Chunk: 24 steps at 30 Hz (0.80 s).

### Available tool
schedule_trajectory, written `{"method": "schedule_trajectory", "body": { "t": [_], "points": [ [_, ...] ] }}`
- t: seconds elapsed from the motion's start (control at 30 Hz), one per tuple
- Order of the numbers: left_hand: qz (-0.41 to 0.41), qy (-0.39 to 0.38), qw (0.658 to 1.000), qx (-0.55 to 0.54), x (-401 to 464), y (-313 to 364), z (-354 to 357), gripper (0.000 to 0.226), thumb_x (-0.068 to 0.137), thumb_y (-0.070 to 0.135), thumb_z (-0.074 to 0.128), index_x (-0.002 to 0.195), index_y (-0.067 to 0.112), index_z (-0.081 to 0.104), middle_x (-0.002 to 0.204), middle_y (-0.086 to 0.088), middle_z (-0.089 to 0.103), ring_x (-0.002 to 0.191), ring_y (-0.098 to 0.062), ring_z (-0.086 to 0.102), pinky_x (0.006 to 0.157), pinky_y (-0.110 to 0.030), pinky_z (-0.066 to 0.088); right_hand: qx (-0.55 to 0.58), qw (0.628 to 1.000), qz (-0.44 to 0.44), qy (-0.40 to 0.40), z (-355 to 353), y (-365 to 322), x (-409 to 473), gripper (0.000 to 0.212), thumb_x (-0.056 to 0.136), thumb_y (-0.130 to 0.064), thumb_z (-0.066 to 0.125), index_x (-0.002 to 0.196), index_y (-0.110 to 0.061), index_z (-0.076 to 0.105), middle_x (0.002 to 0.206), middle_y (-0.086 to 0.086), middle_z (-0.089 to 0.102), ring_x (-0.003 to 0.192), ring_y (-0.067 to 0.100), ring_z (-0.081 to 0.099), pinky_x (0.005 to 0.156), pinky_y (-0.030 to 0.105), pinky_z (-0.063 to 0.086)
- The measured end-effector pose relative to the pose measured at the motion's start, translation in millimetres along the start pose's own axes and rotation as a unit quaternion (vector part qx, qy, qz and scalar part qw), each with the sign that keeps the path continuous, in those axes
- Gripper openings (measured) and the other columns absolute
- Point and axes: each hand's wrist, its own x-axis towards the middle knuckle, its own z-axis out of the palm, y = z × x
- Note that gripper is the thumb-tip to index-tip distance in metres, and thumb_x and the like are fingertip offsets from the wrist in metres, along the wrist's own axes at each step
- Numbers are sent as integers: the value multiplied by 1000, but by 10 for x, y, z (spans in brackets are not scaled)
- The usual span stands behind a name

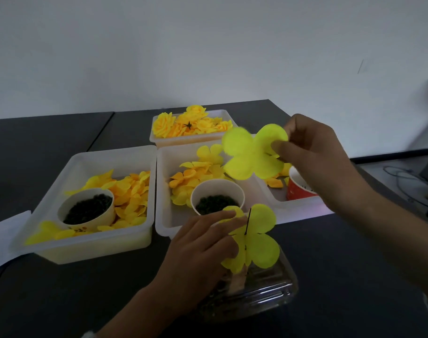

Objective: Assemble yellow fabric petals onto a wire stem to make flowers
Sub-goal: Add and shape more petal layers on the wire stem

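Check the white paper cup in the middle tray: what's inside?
The middle white cup holds small dark pieces, too dim to identify. The left hand and its petal piece cover the cup's near rim; its base and depth are hidden.

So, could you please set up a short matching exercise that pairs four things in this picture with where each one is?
Things:
1. loose petal piece
2. threaded petal piece
3. finished flowers
4. red cup

Places:
A. in the far white tray
B. on the black wire stem, held by the left hand
C. pinched in the raised right hand
D. in the right-hand tray, partly behind the right hand

Pairs: 1-C, 2-B, 3-A, 4-D
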Motion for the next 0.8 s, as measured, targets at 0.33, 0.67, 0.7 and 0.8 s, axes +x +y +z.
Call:
{"method": "schedule_trajectory", "body": {
  "t": [0.33,0.67,0.7,0.8],
  "points": [
    [-132,-15,966,-221,-167,-41,-177,31,79,13,58,104,26,46,126,6,54,125,-20,51,91,-40,48,-206,944,-249,-59,64,171,-590,22,84,-12,66,79,-24,48,100,-6,62,86,-8,47,72,9,35],
    [-535,-33,740,-406,333,-78,-259,64,101,35,34,49,20,67,47,1,54,37,-10,40,44,-21,30,-255,902,-329,-115,12,563,-772,13,88,-7,56,90,-14,46,116,2,49,87,24,53,73,31,45],
    [-546,-41,735,-400,370,-47,-260,65,102,37,34,47,18,65,45,0,53,34,-10,38,41,-20,29,-252,904,-327,-115,13,569,-765,16,87,-3,59,89,-13,46,116,3,49,87,24,53,74,31,45],
    [-554,-71,727,-399,446,27,-293,64,96,50,37,55,12,68,45,-2,50,31,-10,34,38,-17,28,-255,904,-323,-116,12,568,-763,28,80,3,68,90,-12,46,115,4,49,87,24,53,77,25,45]
  ]
}}
